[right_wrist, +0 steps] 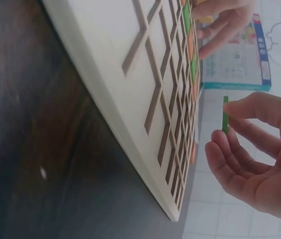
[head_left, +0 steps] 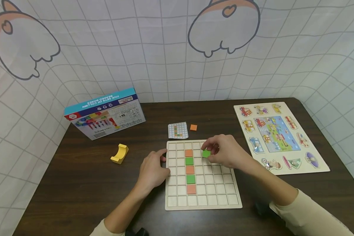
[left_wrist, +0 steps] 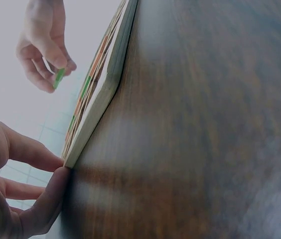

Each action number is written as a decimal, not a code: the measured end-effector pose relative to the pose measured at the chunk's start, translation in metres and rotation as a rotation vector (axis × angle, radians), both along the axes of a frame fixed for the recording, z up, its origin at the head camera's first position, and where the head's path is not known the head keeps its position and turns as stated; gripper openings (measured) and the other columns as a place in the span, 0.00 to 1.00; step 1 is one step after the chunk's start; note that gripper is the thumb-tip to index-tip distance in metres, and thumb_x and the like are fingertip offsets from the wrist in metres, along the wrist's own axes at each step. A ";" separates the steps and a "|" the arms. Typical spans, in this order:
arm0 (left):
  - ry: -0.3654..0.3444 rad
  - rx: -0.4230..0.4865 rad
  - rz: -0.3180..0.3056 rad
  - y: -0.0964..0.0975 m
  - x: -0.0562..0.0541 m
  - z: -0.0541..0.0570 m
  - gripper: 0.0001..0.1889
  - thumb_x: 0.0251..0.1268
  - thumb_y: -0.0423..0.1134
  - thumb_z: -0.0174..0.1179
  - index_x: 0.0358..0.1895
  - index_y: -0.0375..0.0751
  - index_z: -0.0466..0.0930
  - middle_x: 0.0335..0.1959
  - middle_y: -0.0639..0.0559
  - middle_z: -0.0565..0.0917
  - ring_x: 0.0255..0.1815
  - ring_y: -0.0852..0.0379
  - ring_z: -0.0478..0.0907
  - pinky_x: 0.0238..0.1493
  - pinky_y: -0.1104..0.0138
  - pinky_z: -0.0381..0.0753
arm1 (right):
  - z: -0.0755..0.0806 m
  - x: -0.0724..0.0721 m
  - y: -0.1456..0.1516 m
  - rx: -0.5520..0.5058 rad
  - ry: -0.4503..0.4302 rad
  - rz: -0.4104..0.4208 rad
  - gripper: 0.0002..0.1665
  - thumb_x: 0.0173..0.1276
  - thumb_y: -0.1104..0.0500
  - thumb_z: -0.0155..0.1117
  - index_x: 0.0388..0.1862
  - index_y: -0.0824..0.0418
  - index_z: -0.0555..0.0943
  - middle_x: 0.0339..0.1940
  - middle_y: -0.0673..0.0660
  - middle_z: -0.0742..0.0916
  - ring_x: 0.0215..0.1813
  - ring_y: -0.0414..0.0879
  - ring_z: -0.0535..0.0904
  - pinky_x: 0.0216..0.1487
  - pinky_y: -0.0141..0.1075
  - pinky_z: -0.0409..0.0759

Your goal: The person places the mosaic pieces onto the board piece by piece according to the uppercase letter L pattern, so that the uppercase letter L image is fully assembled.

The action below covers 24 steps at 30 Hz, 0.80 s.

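Note:
My right hand (head_left: 225,151) pinches a green square tile (head_left: 206,153) between thumb and fingertips, over the upper right part of a pale wooden grid board (head_left: 203,208). In the right wrist view the tile (right_wrist: 225,114) is held edge-on, above the board's surface. My left hand (head_left: 153,170) rests at the board's left edge, thumb and fingertips touching its side. In the left wrist view the fingertips (left_wrist: 63,169) meet the board's rim. One column of the grid carries alternating orange tiles (head_left: 188,153) and green tiles (head_left: 189,161).
Behind the board lie a small pattern card (head_left: 178,130) and a loose orange tile (head_left: 193,127). A yellow curved block (head_left: 120,154) sits at left, before a blue-topped box (head_left: 109,114). On the right lies a picture puzzle board (head_left: 309,165), partly beneath the right forearm in view.

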<state>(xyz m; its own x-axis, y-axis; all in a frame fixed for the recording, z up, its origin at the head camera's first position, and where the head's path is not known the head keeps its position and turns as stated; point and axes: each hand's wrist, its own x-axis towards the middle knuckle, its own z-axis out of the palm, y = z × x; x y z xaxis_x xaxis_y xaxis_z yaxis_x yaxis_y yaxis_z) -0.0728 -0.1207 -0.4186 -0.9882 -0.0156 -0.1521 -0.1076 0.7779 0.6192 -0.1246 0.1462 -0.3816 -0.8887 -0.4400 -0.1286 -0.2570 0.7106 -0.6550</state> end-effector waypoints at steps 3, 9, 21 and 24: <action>-0.001 -0.002 0.000 0.000 0.000 0.000 0.37 0.44 0.27 0.64 0.68 0.40 0.80 0.42 0.50 0.82 0.40 0.50 0.76 0.40 0.60 0.71 | -0.001 0.005 -0.002 -0.007 -0.016 -0.004 0.16 0.55 0.67 0.77 0.44 0.56 0.90 0.31 0.51 0.85 0.34 0.44 0.78 0.38 0.36 0.77; -0.004 -0.001 -0.001 0.000 0.000 0.000 0.37 0.44 0.27 0.64 0.68 0.40 0.80 0.42 0.50 0.82 0.40 0.50 0.76 0.40 0.60 0.71 | -0.003 0.013 -0.006 -0.025 -0.027 0.012 0.17 0.52 0.67 0.76 0.43 0.55 0.90 0.31 0.50 0.85 0.35 0.44 0.78 0.38 0.36 0.78; -0.001 0.002 -0.004 -0.001 0.000 0.000 0.37 0.44 0.27 0.64 0.68 0.40 0.80 0.42 0.50 0.83 0.42 0.50 0.76 0.42 0.59 0.72 | -0.004 0.024 -0.010 -0.002 -0.072 0.020 0.17 0.54 0.67 0.78 0.44 0.55 0.90 0.31 0.50 0.84 0.36 0.45 0.77 0.38 0.36 0.77; -0.001 0.001 -0.004 -0.001 0.000 0.000 0.38 0.44 0.27 0.64 0.68 0.40 0.80 0.42 0.50 0.83 0.42 0.50 0.77 0.42 0.59 0.72 | -0.004 0.027 -0.010 -0.003 -0.068 0.025 0.17 0.54 0.67 0.77 0.44 0.55 0.90 0.31 0.49 0.84 0.36 0.44 0.77 0.38 0.36 0.77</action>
<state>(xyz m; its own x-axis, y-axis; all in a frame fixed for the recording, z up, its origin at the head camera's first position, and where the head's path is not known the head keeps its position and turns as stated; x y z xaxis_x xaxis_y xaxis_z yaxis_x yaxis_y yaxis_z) -0.0733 -0.1215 -0.4187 -0.9881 -0.0111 -0.1535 -0.1050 0.7777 0.6198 -0.0973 0.1364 -0.3855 -0.8666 -0.4626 -0.1868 -0.2299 0.7026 -0.6734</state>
